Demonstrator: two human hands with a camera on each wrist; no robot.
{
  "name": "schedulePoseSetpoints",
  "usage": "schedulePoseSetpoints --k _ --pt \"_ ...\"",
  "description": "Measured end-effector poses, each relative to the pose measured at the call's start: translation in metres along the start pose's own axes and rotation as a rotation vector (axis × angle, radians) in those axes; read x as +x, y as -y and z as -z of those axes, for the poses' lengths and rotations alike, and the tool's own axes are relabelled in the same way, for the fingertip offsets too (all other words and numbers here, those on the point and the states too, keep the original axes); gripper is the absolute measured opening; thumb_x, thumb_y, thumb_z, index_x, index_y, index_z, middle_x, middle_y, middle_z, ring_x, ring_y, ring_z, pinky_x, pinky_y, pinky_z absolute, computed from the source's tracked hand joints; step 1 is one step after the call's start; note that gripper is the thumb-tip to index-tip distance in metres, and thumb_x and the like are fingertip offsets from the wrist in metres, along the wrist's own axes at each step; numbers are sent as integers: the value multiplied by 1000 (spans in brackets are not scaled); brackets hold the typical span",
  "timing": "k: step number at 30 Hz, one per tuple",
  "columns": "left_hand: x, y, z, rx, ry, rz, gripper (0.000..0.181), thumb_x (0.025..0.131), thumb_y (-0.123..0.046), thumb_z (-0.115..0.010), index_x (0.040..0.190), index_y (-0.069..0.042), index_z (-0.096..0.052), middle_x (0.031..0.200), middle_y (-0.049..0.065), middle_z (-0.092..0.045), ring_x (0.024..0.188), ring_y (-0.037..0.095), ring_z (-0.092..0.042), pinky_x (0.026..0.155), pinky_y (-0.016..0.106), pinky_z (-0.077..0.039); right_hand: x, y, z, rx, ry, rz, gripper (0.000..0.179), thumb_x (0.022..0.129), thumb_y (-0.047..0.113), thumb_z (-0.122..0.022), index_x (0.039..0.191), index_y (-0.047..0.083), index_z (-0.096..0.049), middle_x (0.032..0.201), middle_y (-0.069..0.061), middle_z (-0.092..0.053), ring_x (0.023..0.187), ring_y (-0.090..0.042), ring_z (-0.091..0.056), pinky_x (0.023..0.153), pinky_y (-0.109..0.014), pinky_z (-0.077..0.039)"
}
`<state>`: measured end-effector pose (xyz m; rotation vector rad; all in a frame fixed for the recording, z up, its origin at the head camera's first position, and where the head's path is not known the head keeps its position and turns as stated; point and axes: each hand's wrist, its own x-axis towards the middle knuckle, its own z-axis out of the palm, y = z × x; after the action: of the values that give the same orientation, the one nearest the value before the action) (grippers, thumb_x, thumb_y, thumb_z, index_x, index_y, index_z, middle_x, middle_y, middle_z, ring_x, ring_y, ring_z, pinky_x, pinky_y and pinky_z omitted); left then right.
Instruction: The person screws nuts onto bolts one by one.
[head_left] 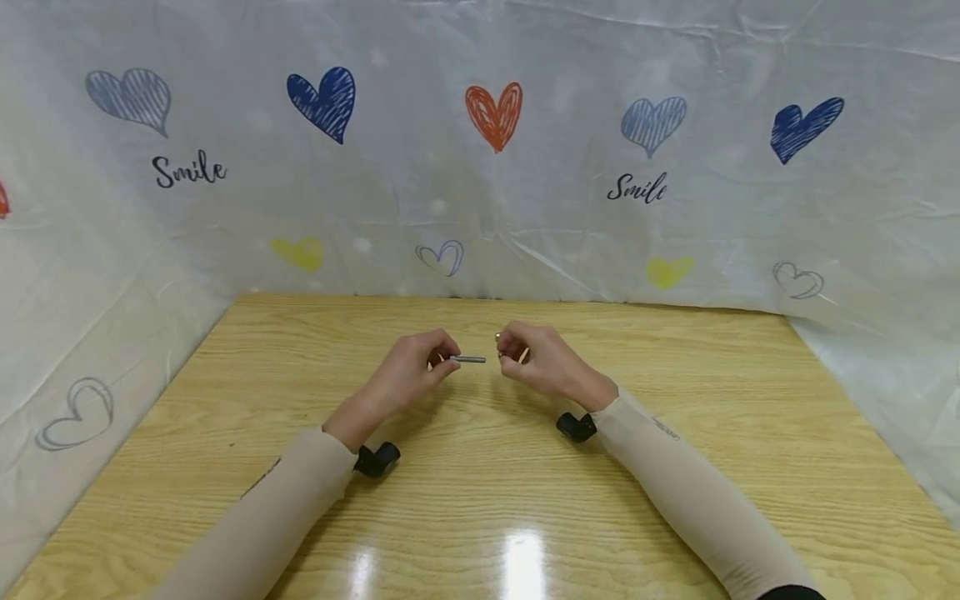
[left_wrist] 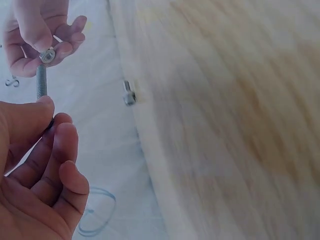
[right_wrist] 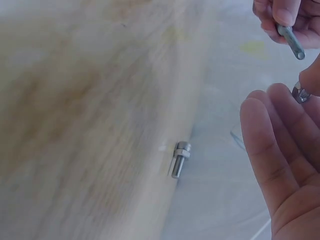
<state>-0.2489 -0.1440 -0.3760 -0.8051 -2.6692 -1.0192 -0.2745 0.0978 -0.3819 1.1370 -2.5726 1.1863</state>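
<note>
My left hand (head_left: 411, 364) pinches a grey threaded bolt (head_left: 471, 359) between thumb and forefinger, its shank pointing right toward the other hand. Between the thumb and fingers of my right hand (head_left: 546, 358) is a small shiny nut (right_wrist: 300, 93). In the right wrist view a gap shows between the bolt's tip and the nut; the left wrist view has them nearly in line. The bolt's head is hidden by the left fingers. A second bolt (right_wrist: 181, 160), with a nut on its shank, lies on the table beyond the hands.
The wood-grain table (head_left: 465, 517) reaches back to a white sheet (head_left: 405, 167) printed with hearts and "Smile". More sheet hangs at both sides. Black wrist cameras (head_left: 377, 459) sit under both forearms, at the ends of the beige sleeves (head_left: 270, 508).
</note>
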Motion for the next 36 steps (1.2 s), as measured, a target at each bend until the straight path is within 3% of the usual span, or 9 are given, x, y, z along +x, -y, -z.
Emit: schedulePoseSetpoints --k 7,17,24,29,36 --pt "-2 -13 -4 -6 -23 -54 5 89 -8 -68 93 -9 -65 82 -4 -63 68 10 -54 60 28 -47 -15 3 1 29 -29 -2 10 89 9 -61 99 7 -61 89 3 -62 77 -8 -59 68 -30 -52" --pt "-2 -26 -13 -21 -69 -144 9 86 -5 -71 91 -10 -65 81 -4 -62 67 8 -55 59 26 -47 -28 10 4 84 -94 87 10 89 4 -62 99 6 -62 88 1 -62 75 -12 -62 67 -27 -53" --pt "-1 -31 -17 -16 -66 -149 7 88 -7 -70 91 -10 -65 82 -5 -62 67 7 -54 59 25 -47 -34 10 5 122 -106 44 13 89 2 -64 101 7 -62 90 -4 -64 76 -15 -62 68 -33 -53" --pt "-1 -32 -19 -21 -61 -152 6 89 -8 -69 92 -10 -65 82 -5 -62 66 7 -54 59 25 -47 -38 9 4 138 -103 57 14 90 2 -63 103 7 -61 91 -10 -66 76 -16 -63 68 -33 -53" --pt "0 -33 -19 -30 -60 -155 6 89 -7 -69 93 -9 -65 81 -5 -63 65 6 -53 58 25 -46 -39 7 3 158 -102 94 12 92 5 -62 101 13 -61 89 -7 -65 76 -10 -62 67 -29 -52"
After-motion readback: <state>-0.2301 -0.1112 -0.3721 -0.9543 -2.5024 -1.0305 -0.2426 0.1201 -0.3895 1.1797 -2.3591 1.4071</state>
